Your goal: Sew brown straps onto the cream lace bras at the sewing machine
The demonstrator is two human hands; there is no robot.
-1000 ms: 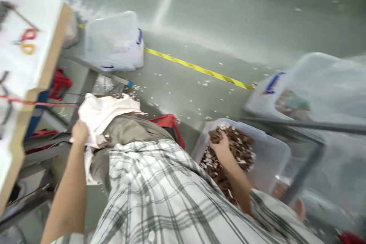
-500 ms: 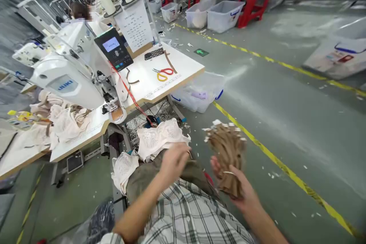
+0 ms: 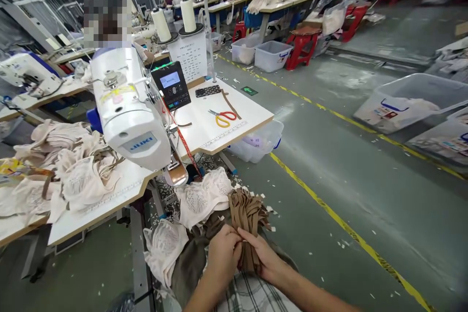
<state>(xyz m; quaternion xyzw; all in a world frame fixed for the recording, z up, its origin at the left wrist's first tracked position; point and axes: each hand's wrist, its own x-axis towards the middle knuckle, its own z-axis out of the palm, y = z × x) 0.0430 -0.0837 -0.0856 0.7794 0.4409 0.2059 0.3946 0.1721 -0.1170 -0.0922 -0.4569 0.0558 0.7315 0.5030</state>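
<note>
A bundle of brown fabric straps (image 3: 247, 214) with small white ends stands fanned out above my lap. My right hand (image 3: 266, 254) is wrapped round its lower part, thumb across the front. From the other side my left hand (image 3: 224, 249) meets it, fingertips pinched together at the bundle's narrow middle, touching the right thumb. The band around the bundle is mostly hidden by my fingers. Just beyond my hands, a cream lace bra (image 3: 204, 194) lies over my knees, one cup (image 3: 168, 248) hanging to the left.
A white sewing machine (image 3: 133, 122) stands on the table (image 3: 252, 114) ahead, with scissors (image 3: 223, 118), a phone (image 3: 208, 90) and a control panel (image 3: 171, 85). Cream garments (image 3: 78, 170) are heaped at left. Plastic bins (image 3: 409, 102) and red stools (image 3: 302, 48) stand on the floor.
My right hand has brought the strap bundle left and in over my lap. My left hand has moved to it and now pinches at its middle. The view has shifted.
</note>
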